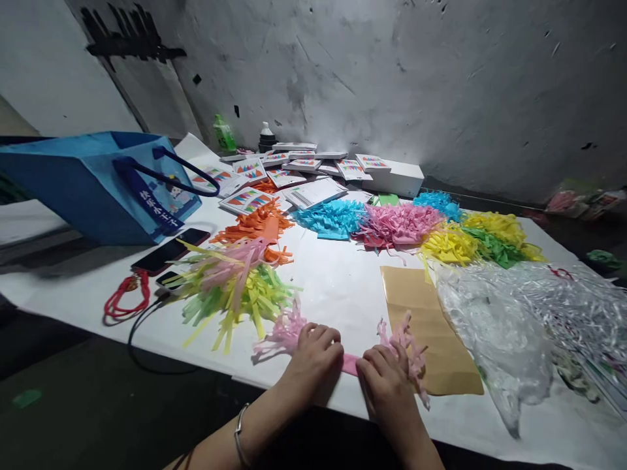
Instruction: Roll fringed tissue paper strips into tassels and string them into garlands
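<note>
A pink tissue-paper tassel (349,364) lies along the table's near edge, its flat middle band showing between my hands and its fringed ends spreading out to both sides. My left hand (315,359) is closed on the left part, fingers curled over the paper. On the right part, my right hand (388,380) is closed in the same way, close to a brown paper sheet (431,326). Left of my left hand lies a pile of yellow, green and pink tassels (245,287). The paper under my fingers is hidden.
Orange (264,225), blue (333,217), pink (399,224) and yellow tassels (448,245) lie behind, before several white boxes (313,192). Clear plastic bags (509,333) cover the right side. A blue bag (98,183), a phone (171,251) and a red cord (128,297) are left.
</note>
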A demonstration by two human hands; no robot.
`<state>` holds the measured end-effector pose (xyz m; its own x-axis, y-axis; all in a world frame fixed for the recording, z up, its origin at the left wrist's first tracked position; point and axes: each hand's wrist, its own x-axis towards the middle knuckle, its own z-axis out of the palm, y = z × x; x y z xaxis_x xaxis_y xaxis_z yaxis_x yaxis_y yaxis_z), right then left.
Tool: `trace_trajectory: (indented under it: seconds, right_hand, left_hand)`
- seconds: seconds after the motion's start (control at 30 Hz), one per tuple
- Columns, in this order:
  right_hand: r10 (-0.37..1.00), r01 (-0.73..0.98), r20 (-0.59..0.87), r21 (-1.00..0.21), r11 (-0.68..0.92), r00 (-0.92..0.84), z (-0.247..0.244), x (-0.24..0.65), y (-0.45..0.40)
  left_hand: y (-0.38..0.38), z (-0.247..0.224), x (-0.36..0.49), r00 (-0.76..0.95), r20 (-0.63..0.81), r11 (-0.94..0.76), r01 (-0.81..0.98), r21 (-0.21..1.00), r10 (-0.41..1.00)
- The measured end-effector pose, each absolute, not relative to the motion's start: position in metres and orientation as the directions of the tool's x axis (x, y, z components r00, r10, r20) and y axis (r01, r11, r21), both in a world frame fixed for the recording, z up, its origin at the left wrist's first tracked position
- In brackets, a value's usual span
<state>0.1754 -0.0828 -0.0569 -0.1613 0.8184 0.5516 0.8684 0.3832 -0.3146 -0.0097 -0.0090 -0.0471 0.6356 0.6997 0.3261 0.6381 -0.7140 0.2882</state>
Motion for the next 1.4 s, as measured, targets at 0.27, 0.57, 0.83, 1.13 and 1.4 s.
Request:
trace_trajectory:
  seconds: [0.27,0.57,0.83,1.13,1.4]
  right_hand:
    - [0.757,0.805,0.598,-0.295,0.514,-0.264,-0.06,0.181,-0.117]
    - [0.765,0.791,0.6,-0.339,0.51,-0.236,-0.045,0.18,-0.127]
    - [0.787,0.883,0.605,-0.428,0.192,0.122,-0.071,0.163,-0.13]
    - [0.752,0.85,0.655,-0.358,0.387,-0.067,-0.07,0.158,-0.132]
    - [0.737,0.814,0.667,-0.367,0.451,-0.108,-0.059,0.171,-0.14]
  left_hand:
    - [-0.031,-0.047,-0.037,0.817,0.383,-0.895,0.331,0.299,0.431]
    - [-0.044,-0.042,-0.037,0.735,0.398,-0.805,0.338,0.488,0.549]
    - [-0.045,-0.033,-0.023,0.652,0.155,-0.633,0.607,0.48,0.743]
    - [-0.032,-0.048,-0.023,0.78,0.411,-0.875,0.355,0.329,0.471]
    - [-0.045,-0.049,-0.033,0.763,0.49,-0.896,0.27,0.354,0.423]
